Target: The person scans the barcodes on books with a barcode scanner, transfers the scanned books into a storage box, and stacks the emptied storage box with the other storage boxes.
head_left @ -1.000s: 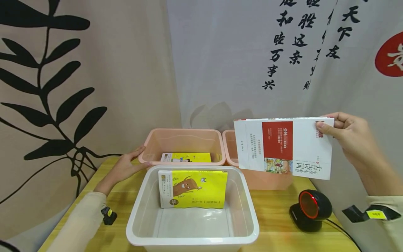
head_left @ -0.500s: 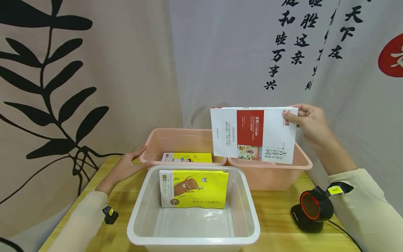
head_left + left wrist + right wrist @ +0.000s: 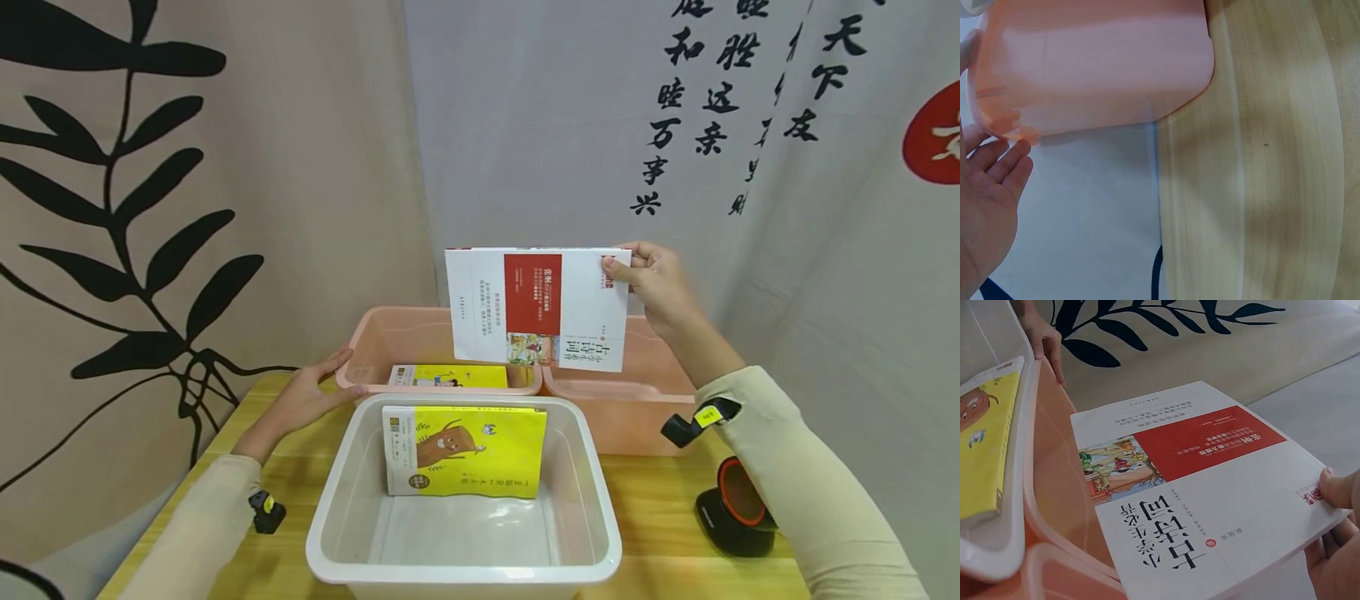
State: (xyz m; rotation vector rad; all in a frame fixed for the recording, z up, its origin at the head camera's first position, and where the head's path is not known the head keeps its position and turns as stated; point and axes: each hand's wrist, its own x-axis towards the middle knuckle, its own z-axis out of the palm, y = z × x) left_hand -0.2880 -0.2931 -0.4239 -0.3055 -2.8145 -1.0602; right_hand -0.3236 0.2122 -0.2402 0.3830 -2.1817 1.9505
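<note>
A white paperback book (image 3: 480,308) with a red panel and a small colour picture is upside down in the air, overlapping the rims of two pink bins in the head view. My right hand (image 3: 660,287) pinches its right end, the thumb (image 3: 1338,489) on the cover and the fingers behind. At the left pink bin (image 3: 442,325), my left hand (image 3: 300,400) holds the near left corner between thumb and fingers. In that bin lies a yellow book (image 3: 472,377). The right pink bin (image 3: 637,425) stands beside it.
In front, a white bin (image 3: 465,573) holds another yellow book (image 3: 480,454) leaning on its far wall. A black round device (image 3: 735,517) with a red ring stands on the wooden table (image 3: 645,533), partly hidden by my right sleeve. A curtain hangs behind.
My right hand has carried the white book leftward and slightly up, from over the right pink bin to partly over the left one. My left hand has stayed at the bin corner.
</note>
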